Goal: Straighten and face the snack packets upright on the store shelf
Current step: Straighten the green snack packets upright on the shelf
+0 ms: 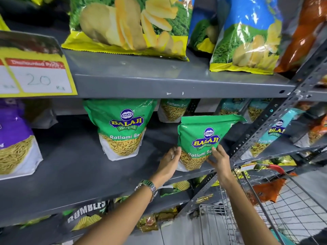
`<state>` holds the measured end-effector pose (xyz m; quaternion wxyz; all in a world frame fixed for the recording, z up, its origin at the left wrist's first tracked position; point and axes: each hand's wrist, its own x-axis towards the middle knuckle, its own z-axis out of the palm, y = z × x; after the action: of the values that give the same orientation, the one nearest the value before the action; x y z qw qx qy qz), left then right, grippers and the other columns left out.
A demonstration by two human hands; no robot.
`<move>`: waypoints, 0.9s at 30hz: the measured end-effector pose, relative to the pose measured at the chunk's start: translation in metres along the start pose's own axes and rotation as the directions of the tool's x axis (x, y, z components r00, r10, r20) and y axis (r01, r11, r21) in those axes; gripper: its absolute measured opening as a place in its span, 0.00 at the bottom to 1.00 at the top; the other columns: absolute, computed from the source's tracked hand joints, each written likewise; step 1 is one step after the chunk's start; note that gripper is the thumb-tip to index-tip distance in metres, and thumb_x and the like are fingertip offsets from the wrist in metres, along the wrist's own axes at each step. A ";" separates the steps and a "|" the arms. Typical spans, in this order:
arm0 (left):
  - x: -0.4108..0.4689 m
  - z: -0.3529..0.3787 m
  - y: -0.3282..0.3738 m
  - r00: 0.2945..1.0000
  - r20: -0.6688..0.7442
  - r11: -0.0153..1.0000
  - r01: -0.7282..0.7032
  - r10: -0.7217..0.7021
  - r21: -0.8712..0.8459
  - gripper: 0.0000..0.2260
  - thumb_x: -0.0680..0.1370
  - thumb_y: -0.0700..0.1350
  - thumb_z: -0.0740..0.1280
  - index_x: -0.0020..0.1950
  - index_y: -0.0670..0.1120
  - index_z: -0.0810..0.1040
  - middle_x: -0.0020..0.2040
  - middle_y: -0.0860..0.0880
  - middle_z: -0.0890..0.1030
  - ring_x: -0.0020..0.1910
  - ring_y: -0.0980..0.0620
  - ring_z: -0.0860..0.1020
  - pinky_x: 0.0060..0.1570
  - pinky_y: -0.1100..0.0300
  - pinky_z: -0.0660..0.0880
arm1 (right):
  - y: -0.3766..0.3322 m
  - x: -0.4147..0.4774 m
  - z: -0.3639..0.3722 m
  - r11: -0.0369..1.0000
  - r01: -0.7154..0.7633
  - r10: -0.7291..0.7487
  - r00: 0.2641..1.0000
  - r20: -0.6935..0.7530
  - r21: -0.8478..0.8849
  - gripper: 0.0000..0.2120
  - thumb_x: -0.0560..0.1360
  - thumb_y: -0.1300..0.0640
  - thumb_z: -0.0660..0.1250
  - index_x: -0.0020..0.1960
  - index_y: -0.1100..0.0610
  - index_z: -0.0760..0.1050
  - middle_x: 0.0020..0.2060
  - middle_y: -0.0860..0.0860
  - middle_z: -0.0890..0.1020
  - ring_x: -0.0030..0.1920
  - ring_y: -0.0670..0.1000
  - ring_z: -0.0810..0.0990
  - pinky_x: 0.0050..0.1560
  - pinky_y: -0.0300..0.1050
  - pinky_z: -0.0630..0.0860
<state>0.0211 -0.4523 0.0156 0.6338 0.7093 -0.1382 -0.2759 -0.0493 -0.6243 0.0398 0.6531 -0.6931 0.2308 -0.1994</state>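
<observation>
**Green sev pouch held at both lower corners for squaring on the middle shelf**

The green plastic stand-up pouch of Ratlami sev (203,140) stood at the front edge of the grey metal middle shelf (79,167), label outward, near the perforated grey steel upright (276,121). It leaned slightly, its top tipped toward the right.

The left hand (170,160) pressed against the pouch's lower left edge, fingers curled around the side. The right hand (219,159) gripped the lower right corner, thumb across the front panel. Judged purpose: a low hold on both sides lets the base be turned and seated flat while the printed face stays visible.

A 2nd matching green sev pouch (121,128) stood apart to the left, upright and facing out, set further back. More pouches stood behind at the shelf's rear. Large yellow-and-green crisp bags (127,27) occupied the shelf above, beside a yellow price card marked 20 (38,76). A wire shopping trolley (283,209) stood at lower right.

Judged status: facing done, tilt not yet corrected.
</observation>
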 end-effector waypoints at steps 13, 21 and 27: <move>-0.046 -0.090 -0.040 0.396 -0.918 0.829 -0.513 -0.003 -0.224 0.18 0.77 0.31 0.62 0.65 0.44 0.65 0.50 0.47 0.76 0.47 0.63 0.76 0.51 0.70 0.70 | 0.039 -0.098 0.144 0.791 0.549 -0.472 0.829 0.300 -0.270 0.22 0.75 0.45 0.63 0.66 0.47 0.64 0.65 0.43 0.70 0.67 0.45 0.69 0.67 0.37 0.64; -0.028 -0.184 -0.020 0.744 -0.652 0.985 -0.169 0.145 0.026 0.22 0.81 0.52 0.51 0.71 0.42 0.65 0.72 0.44 0.65 0.72 0.50 0.62 0.73 0.54 0.58 | -0.020 0.011 0.214 0.940 -0.056 -0.009 0.982 0.189 0.335 0.14 0.76 0.68 0.57 0.61 0.60 0.69 0.53 0.54 0.79 0.52 0.46 0.79 0.54 0.46 0.74; -0.032 -0.194 -0.020 0.897 -0.433 0.989 -0.132 0.094 -0.059 0.23 0.77 0.63 0.49 0.67 0.56 0.68 0.67 0.53 0.73 0.67 0.53 0.71 0.70 0.49 0.66 | -0.007 0.019 0.214 0.984 -0.075 0.013 0.935 0.355 0.163 0.13 0.80 0.63 0.53 0.46 0.52 0.72 0.39 0.48 0.78 0.40 0.45 0.76 0.40 0.36 0.74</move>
<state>0.1017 -0.2718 0.0120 0.6939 0.7150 -0.0242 -0.0817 0.0904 -0.4613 0.0324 0.7463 -0.6525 0.1072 -0.0766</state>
